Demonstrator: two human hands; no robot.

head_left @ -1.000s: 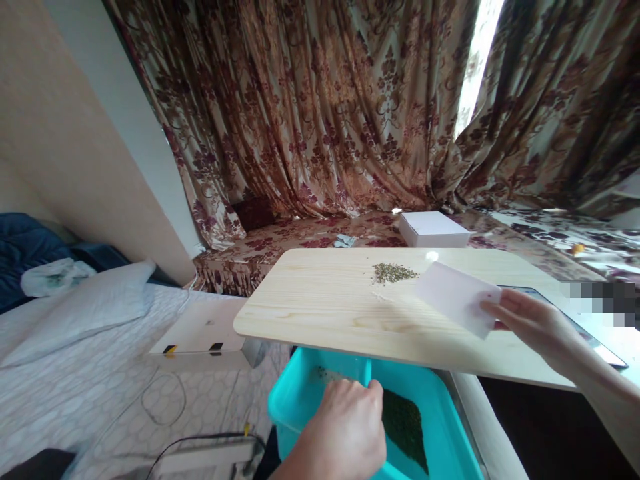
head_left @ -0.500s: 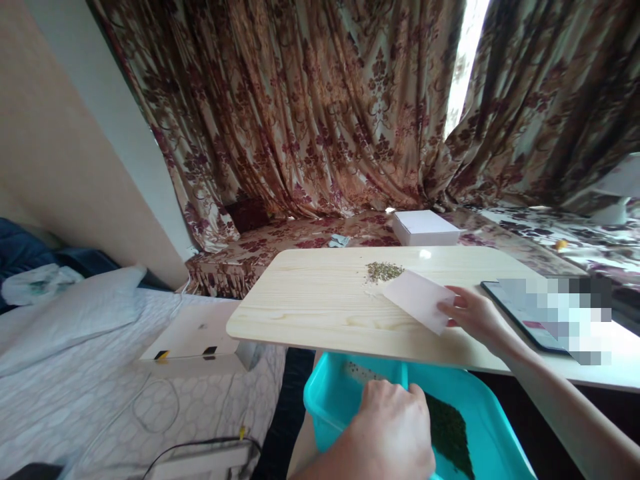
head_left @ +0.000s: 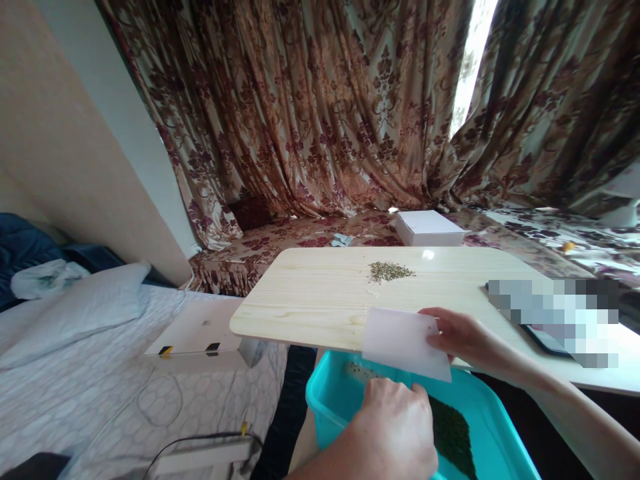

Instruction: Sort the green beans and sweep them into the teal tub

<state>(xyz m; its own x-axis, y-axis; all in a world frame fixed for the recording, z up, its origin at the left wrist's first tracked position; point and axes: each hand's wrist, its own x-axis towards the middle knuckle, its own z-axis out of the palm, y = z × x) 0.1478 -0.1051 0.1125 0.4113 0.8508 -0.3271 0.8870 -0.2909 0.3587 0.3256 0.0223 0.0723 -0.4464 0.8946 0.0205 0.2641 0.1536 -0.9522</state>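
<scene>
My right hand (head_left: pixel 450 337) pinches a white sheet of card or paper (head_left: pixel 397 340) by its right end. The sheet hangs over the front edge of the pale wooden tabletop (head_left: pixel 295 293), above a turquoise bin (head_left: pixel 325 400). With closed fingers, my left hand (head_left: pixel 395 423) grips the bin's divider. Dark green dried bits (head_left: pixel 453 430) lie in the right compartment; a few light specks (head_left: pixel 361 371) show in the left one. On the tabletop, beyond the sheet, sits a small pile of greenish dried seeds or bits (head_left: pixel 390 271), with pale crumbs (head_left: pixel 373 293) near it.
A tablet (head_left: pixel 543 340) lies at the tabletop's right, partly blurred out. Behind the tabletop stands a white box (head_left: pixel 430 228) by a crumpled cloth (head_left: pixel 341 240). At left, a bed (head_left: pixel 115 373) holds a flat white case (head_left: pixel 200 333), a pillow (head_left: pixel 100 303) and cables.
My right hand has drawn the sheet away from the pile, toward me and left, to the tabletop's front edge over the bin. My left hand stays on the divider.
</scene>
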